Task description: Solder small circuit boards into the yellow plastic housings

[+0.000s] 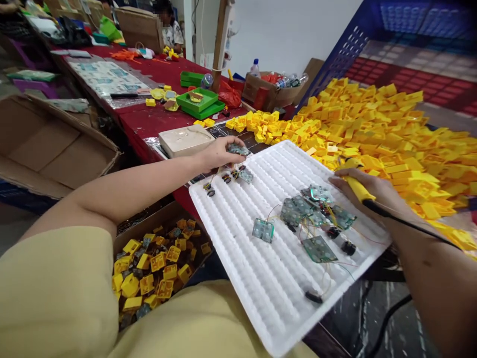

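Observation:
My left hand (222,152) is closed on a small green circuit board (237,149) above the far left corner of a white ridged foam tray (238,233). In my right hand (368,189) lies a yellow-handled soldering iron (357,188) with a black cord; its tip is hard to make out. That hand is at the tray's right edge. Several wired circuit boards (319,248) and small black round parts (349,247) are scattered on the tray's right half. Below my left hand, another board (246,175) and black parts (226,178) rest near the tray's edge.
Yellow plastic housings (372,124) spill from a tipped blue crate (335,64). A carton below holds more yellow housings (158,261). A beige box (185,141) and green trays (201,102) stand on the red-covered table (137,117). A person sits at the far end.

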A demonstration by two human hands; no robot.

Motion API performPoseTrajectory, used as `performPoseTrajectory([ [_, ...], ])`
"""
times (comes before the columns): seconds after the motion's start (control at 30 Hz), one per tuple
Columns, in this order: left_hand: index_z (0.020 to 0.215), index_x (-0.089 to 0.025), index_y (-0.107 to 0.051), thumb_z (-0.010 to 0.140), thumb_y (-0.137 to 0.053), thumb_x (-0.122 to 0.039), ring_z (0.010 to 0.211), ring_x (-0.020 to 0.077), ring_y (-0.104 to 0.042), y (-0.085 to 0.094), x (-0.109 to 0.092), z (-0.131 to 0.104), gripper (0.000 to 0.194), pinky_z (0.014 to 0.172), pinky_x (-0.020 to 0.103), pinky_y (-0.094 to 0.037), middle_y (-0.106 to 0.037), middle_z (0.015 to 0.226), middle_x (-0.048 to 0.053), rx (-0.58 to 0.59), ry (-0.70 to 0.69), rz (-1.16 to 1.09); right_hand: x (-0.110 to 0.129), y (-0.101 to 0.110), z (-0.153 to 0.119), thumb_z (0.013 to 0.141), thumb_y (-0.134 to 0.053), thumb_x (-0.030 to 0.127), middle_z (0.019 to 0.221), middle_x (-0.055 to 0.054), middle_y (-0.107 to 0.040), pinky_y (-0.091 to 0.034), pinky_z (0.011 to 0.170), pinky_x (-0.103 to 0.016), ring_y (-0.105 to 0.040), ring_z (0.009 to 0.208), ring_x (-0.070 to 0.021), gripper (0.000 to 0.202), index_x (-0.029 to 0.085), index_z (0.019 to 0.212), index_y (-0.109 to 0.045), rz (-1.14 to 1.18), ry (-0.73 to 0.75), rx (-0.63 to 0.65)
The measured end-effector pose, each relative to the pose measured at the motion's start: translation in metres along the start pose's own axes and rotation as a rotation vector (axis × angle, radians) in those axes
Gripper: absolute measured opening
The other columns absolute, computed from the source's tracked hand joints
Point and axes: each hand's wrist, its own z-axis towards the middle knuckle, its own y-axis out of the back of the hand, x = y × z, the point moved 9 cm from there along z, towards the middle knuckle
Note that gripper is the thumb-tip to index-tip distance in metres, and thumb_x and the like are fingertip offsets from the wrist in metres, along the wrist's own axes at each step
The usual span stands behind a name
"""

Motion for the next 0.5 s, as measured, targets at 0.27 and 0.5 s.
performPoseTrajectory([
  [0.27, 0.094, -0.015, -0.058, 0.060, -0.068, -0.011, 0.051, 0.0037, -0.044, -0.037, -0.034, 0.042, 0.036, 0.045, 0.017, -0.033, -0.058, 0.076, -0.004, 0.036, -0.292, -0.248, -0.023, 0.015, 0.017, 0.080, -0.048, 0.066, 0.088, -0.008, -0.063, -0.047, 0.076, -0.038, -0.057, 0.077, -0.0196, 0.055, 0.021, 0.108, -0.062, -0.073, -0.071, 0.003],
  [0.5, 0.106, -0.016, -0.054, 0.081, -0.053, -0.012, 0.043, -0.0004, -0.040, -0.031, -0.039, 0.059, 0.025, 0.038, 0.012, -0.021, -0.051, 0.076, -0.003, 0.008, -0.124, -0.635, -0.043, 0.003, 0.020, 0.081, -0.045, 0.071, 0.087, -0.009, -0.064, -0.046, 0.072, -0.036, -0.058, 0.076, -0.0226, 0.055, 0.023, 0.102, -0.064, -0.097, -0.134, 0.029],
])
